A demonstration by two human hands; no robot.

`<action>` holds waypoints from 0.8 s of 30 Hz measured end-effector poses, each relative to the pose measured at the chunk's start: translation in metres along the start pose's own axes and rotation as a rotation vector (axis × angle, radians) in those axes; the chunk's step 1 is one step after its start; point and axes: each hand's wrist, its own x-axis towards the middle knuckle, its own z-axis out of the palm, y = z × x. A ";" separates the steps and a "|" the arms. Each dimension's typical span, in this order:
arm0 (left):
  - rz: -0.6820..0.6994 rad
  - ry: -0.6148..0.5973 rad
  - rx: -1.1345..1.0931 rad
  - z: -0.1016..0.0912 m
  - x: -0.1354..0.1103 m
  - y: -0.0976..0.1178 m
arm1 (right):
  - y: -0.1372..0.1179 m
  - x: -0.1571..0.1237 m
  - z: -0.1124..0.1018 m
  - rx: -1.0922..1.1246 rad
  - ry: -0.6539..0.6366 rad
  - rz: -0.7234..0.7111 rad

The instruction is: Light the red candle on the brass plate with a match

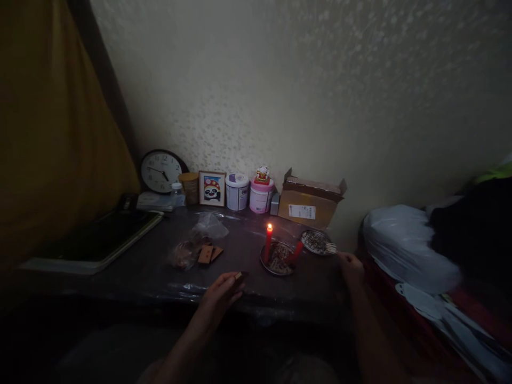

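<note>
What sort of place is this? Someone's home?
Likely a dim corner of a home: a table against a wall holds a leaning clock, a framed panda picture, tins and a lit red candle.

Dim in here, very dim. One lit candle point(268, 241), just beyond and between the two hands, throws a small orange glow that warms the dish point(262, 260) around it and hardly reaches further. The left hand point(220, 293) catches a faint reddish sheen, and the small block point(240, 276) it pinches shows a pale tip. The right hand point(350, 265) sits in murk, fingers hard to read. Above, the wall point(320, 106) takes a weak grey-green wash. Below the wrists it's near black. Grainy and soft all over. Far left of the left hand the curtain point(48, 133) leans, bent by the lens.
</note>
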 end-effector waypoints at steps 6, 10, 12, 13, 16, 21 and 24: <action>-0.012 0.001 -0.001 0.002 0.002 -0.003 | -0.005 0.002 0.008 -0.003 0.001 -0.061; -0.014 0.016 -0.005 0.002 0.002 -0.002 | -0.006 0.001 0.010 0.006 0.002 -0.077; -0.019 0.013 -0.007 0.002 0.003 -0.002 | -0.005 0.001 0.010 0.008 0.004 -0.079; -0.022 0.007 -0.009 0.002 0.003 -0.002 | -0.005 0.001 0.010 0.007 0.005 -0.077; -0.016 -0.022 -0.019 0.001 0.004 -0.003 | -0.005 0.001 0.011 -0.003 0.006 -0.062; -0.025 0.018 -0.032 0.003 0.006 -0.003 | -0.011 -0.002 0.010 -0.006 0.014 -0.039; -0.019 0.031 -0.027 0.005 0.005 -0.001 | -0.018 -0.005 0.004 0.025 0.043 -0.036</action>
